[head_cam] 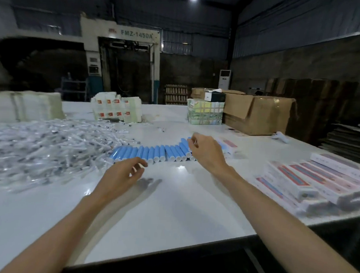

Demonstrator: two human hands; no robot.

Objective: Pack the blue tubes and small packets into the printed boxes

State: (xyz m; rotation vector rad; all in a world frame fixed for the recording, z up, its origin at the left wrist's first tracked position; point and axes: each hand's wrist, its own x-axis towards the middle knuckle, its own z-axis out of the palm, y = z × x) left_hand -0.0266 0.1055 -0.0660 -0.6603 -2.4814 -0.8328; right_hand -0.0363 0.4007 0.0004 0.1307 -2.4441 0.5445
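Packets (pixel 46 147) are heaped at the left of the bench (pixel 172 208). Blue tubes (pixel 153 152) are laid side by side in a row at mid-bench, long axes running near to far and white caps nearest. Of the hands, the left hand (pixel 121 175) is loosely curled and empty beside the row's left end. The right hand (pixel 207 152) is curled over the right end, and its hold cannot be told. Printed boxes (pixel 309 183) lie flat at the right, with a cardboard carton (pixel 258 115) behind.

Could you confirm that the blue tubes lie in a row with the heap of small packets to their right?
Not quite: in the head view the blue tubes lie in a row with the heap of small packets to their left.
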